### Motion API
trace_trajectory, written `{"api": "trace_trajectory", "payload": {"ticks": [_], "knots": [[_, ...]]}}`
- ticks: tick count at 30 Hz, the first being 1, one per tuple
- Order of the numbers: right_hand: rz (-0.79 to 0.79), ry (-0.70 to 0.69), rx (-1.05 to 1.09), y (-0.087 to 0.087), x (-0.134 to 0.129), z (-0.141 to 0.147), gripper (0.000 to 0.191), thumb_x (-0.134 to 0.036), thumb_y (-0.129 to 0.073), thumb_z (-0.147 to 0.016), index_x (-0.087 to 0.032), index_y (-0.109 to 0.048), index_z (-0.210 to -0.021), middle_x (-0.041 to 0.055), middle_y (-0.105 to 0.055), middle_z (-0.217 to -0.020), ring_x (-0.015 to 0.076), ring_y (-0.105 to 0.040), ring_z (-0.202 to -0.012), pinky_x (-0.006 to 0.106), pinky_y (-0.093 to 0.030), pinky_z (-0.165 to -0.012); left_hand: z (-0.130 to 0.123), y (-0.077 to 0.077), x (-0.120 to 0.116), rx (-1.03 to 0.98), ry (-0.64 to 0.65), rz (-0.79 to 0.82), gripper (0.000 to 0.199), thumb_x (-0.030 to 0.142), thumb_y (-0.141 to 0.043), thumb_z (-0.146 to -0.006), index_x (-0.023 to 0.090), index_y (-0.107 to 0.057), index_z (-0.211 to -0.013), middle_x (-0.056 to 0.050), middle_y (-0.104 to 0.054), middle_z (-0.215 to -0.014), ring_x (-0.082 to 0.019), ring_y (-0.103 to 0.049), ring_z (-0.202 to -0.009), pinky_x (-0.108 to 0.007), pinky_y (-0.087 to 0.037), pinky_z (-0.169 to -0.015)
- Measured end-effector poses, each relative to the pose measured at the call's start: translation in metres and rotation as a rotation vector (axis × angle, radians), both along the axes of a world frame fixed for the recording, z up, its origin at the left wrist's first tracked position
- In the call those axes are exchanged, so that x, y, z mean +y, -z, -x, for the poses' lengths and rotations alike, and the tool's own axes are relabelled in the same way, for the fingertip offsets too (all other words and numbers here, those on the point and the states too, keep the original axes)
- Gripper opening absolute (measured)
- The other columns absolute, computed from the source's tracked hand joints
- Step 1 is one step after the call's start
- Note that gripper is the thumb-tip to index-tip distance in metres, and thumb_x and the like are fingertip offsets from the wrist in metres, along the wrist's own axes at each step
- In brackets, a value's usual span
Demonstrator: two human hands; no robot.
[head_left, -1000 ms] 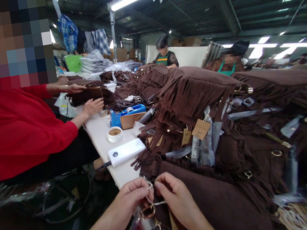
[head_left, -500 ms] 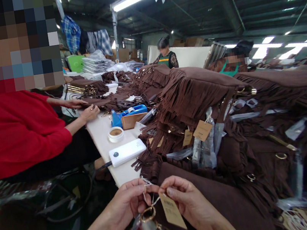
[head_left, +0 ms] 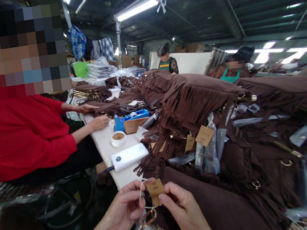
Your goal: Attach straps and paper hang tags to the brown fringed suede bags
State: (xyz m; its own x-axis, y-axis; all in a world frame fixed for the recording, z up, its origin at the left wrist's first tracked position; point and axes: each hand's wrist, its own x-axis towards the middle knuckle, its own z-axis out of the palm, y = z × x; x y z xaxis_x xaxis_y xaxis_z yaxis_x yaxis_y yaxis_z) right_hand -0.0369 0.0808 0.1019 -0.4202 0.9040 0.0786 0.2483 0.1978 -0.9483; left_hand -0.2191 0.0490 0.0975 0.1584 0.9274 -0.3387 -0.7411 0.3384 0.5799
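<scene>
Looping, I'd say: right hand pinches a tan rectangular card tag, left hand thin white string; next probably needs slack.

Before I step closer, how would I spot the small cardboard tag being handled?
Find the white table heaped with dark-brown fringed bags. At its near end, the camera wearer's right hand holds a small, tan, rectangular cardboard tag. Other tan tags show among the bags, but only this one is in hand.

Head camera looks forward-down, close over the table (far end seemingly hidden).
</scene>
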Motion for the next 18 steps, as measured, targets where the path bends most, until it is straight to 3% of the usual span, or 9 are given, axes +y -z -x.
{"api": "trace_trajectory", "payload": {"ticks": [4, 6, 8, 11, 15, 18], "knots": [[-0.111, -0.097, -0.254, -0.01, -0.002, -0.001, 0.021, -0.016, -0.052, -0.088, -0.02, -0.057, -0.068, -0.0001, -0.059, -0.072, 0.0164, -0.055, -0.071, 0.027, -0.037, -0.066, -0.002, 0.002, -0.004, 0.22, 0.039, -0.104, 0.018, 0.022, -0.081, -0.066, 0.017, -0.07, -0.079, -0.006, -0.07, -0.103, -0.004, -0.054, -0.047, -0.014, -0.019, -0.037], [-0.144, -0.133, -0.305, -0.015, -0.003, 0.0, 0.02, -0.013, -0.052, -0.088, -0.019, -0.065, -0.074, 0.0027, -0.065, -0.078, 0.0188, -0.059, -0.077, 0.028, -0.039, -0.07, -0.005, -0.001, -0.005, 0.481, 0.119, -0.243, 0.018, 0.024, -0.072, -0.073, 0.02, -0.073, -0.091, -0.006, -0.07, -0.097, -0.01, -0.06, -0.055, -0.016, -0.03, -0.041], [-0.159, -0.141, -0.267, -0.018, -0.003, 0.002, 0.021, -0.012, -0.052, -0.089, -0.02, -0.07, -0.08, 0.0044, -0.069, -0.084, 0.0202, -0.062, -0.081, 0.029, -0.042, -0.074, -0.007, -0.011, -0.004, 0.843, 0.178, -0.43, 0.022, 0.018, -0.064, -0.077, 0.021, -0.074, -0.097, -0.004, -0.069, -0.09, -0.014, -0.063, -0.07, -0.019, -0.043, -0.056], [-0.072, -0.147, -0.12, -0.014, -0.001, 0.001, 0.019, -0.018, -0.055, -0.089, -0.021, -0.072, -0.082, 0.0033, -0.072, -0.086, 0.0193, -0.064, -0.081, 0.028, -0.045, -0.075, -0.006, -0.03, 0.001, 1.301, 0.223, -0.649, 0.022, 0.015, -0.057, -0.084, 0.023, -0.076, -0.092, -0.003, -0.068, -0.085, -0.016, -0.062, -0.083, -0.022, -0.045, -0.073], [0.195, -0.132, 0.021, -0.003, 0.005, -0.01, 0.014, -0.028, -0.055, -0.087, -0.019, -0.066, -0.088, 0.0019, -0.065, -0.079, 0.0176, -0.06, -0.071, 0.025, -0.048, -0.061, 0.02, -0.052, 0.014, 1.315, 0.205, -0.636, 0.028, 0.026, -0.05, -0.089, 0.021, -0.076, -0.097, -0.004, -0.072, -0.082, -0.016, -0.067, -0.074, -0.022, -0.048, -0.066], [0.287, -0.131, 0.082, 0.001, 0.009, -0.015, 0.013, -0.027, -0.053, -0.085, -0.018, -0.061, -0.087, 0.0011, -0.061, -0.078, 0.0169, -0.058, -0.072, 0.026, -0.048, -0.062, 0.052, -0.06, 0.022, 1.305, 0.024, -0.475, 0.031, 0.032, -0.052, -0.084, 0.017, -0.074, -0.101, -0.007, -0.076, -0.085, -0.019, -0.072, -0.073, -0.025, -0.052, -0.063]]}}
